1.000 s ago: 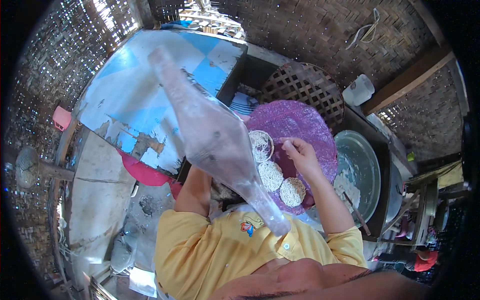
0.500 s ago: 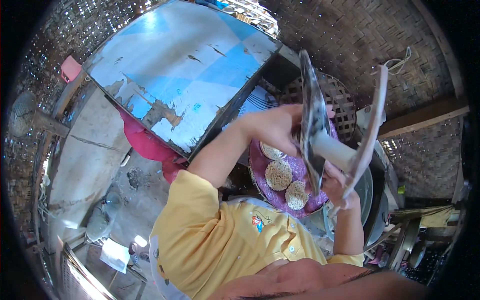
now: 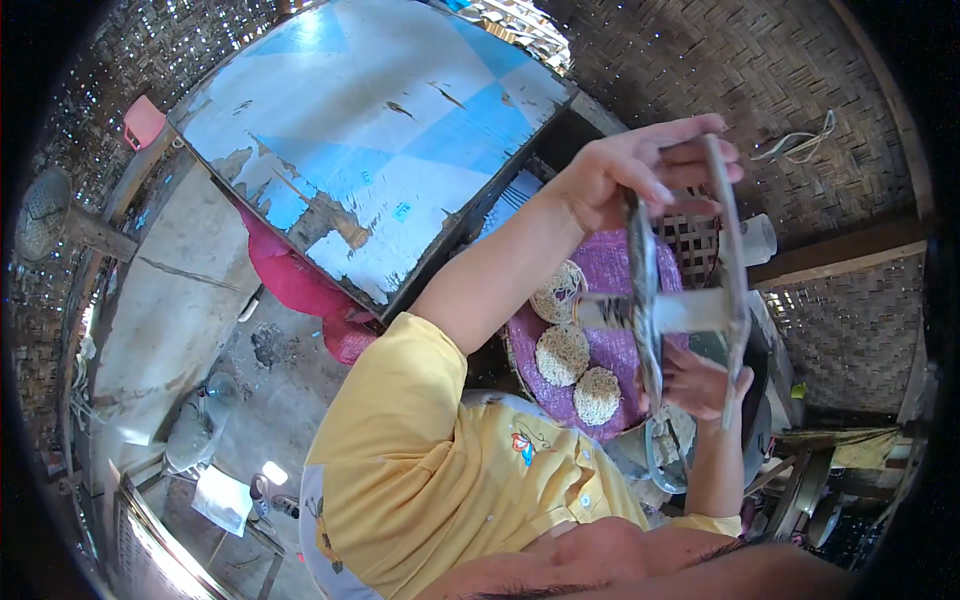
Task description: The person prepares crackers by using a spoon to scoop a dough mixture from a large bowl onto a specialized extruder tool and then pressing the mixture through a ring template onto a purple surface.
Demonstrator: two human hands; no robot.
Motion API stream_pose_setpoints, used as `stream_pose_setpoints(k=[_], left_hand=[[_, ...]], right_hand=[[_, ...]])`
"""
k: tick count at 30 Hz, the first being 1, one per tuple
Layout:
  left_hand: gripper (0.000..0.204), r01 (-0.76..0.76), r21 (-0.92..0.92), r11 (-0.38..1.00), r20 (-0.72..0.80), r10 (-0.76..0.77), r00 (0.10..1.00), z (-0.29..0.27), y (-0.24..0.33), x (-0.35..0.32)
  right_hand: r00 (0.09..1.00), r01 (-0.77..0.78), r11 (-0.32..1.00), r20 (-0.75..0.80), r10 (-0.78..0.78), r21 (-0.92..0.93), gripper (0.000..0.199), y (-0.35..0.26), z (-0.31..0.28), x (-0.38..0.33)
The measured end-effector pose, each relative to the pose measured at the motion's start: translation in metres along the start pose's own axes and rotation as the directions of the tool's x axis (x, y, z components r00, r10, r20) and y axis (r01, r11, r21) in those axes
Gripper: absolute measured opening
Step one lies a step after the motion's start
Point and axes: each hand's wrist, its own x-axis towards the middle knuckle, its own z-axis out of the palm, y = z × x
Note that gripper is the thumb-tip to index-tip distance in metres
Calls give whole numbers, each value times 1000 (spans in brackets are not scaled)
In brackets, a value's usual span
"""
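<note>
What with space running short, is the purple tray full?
Not full: three noodle nests sit together; bare tray shows beside them.

A dull grey metal press, worn and matt, sits between the left hand and right hand. Beside the right hand, rough stringy noodle rounds lie on a purple woven mat. Beyond the left hand, chipped blue painted board, coarse woven bamboo wall.
</note>
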Motion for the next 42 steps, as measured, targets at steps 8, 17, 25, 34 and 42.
stream_pose_setpoints(k=[8, 17, 25, 34, 42], left_hand=[[45, -85, -147, 985, -280, 41, 959, -85, -11, -23], [52, -215, -158, 964, -434, 128, 892, -100, -13, -40], [49, -188, -120, 975, -569, 87, 818, -81, -31, -51], [46, -147, -81, 986, -607, 68, 791, -76, -7, -51], [54, -136, -249, 959, -457, 7, 890, -101, -24, -55]], right_hand=[[952, -165, 980, -279, 128, -115, 105, -8, -18, 30], [925, -167, 974, -366, 101, -153, 84, -3, -31, 33], [877, -226, 954, -467, 112, -195, 85, 7, -31, 2], [822, -182, 969, -566, 55, -169, 68, 23, -8, 31], [804, -193, 930, -594, -33, -313, 63, 13, 14, 24]])
